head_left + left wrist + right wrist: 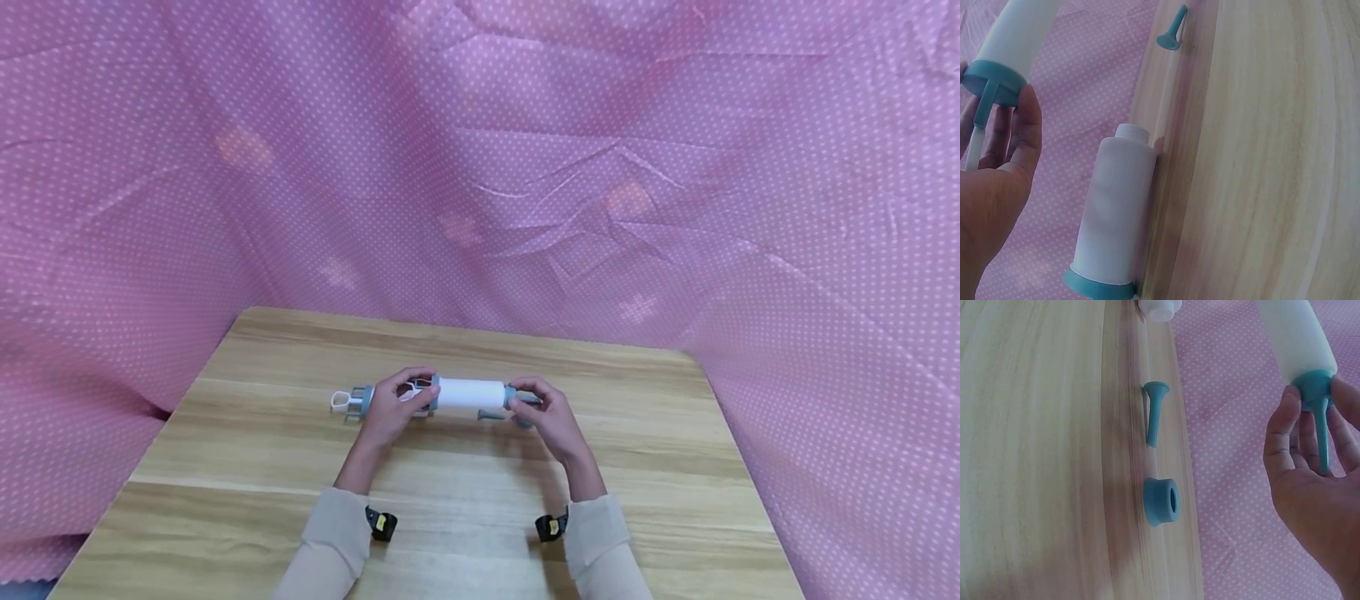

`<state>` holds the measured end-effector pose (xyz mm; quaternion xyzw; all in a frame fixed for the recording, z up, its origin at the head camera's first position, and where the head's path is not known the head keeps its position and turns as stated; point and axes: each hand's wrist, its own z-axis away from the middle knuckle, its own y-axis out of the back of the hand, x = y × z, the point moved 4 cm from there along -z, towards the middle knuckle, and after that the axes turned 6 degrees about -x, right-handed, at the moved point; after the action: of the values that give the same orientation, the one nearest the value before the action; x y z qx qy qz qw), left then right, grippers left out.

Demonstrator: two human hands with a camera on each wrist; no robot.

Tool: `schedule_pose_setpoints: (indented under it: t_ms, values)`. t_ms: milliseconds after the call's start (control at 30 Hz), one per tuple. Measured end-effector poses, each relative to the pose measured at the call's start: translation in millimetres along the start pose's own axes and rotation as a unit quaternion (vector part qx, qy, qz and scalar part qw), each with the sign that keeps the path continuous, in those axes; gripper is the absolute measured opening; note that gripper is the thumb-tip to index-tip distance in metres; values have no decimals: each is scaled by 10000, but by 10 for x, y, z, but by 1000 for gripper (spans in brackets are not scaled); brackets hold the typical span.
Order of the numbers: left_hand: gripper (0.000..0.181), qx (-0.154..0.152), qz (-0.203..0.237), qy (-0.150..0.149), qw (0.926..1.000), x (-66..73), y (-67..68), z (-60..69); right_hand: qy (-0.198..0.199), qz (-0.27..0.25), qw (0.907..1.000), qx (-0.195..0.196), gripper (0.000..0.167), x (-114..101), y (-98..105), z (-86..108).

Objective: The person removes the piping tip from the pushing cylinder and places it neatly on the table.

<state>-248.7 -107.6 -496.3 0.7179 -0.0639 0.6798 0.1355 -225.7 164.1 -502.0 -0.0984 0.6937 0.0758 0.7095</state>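
Observation:
A white icing syringe (471, 393) is held level above the table between both hands. My left hand (392, 410) grips its teal collar (997, 81), with a thin white rod running down past the palm in the left wrist view. At the other end, my right hand (553, 419) pinches the teal nozzle cap (1314, 384), whose slim spout points toward the palm. Under the syringe lie a loose teal nozzle (1155, 412) and a teal screw ring (1160, 501). A second white syringe (1116, 212) with a threaded neck lies below the left hand.
The second syringe's white ring handle (341, 401) sticks out left of the left hand. Everything lies on a wood-grain table (465, 517). A pink dotted cloth (480, 167) hangs behind the table and along its sides.

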Motion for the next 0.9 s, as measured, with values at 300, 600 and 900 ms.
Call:
schedule_pose_setpoints:
  t_ms: [300,600,900]
  values:
    - [40,-49,-15,-145,9999,217,-11,116,-107,-4,9999,29,35,21,-12,-28]
    - [39,-34,-29,-183,9998,215,12,113,-311,-51,9995,81,28,48,-41,-51]
    - [39,72,5,-146,9999,215,78,77,85,59,9999,-30,35,32,-47,-90]
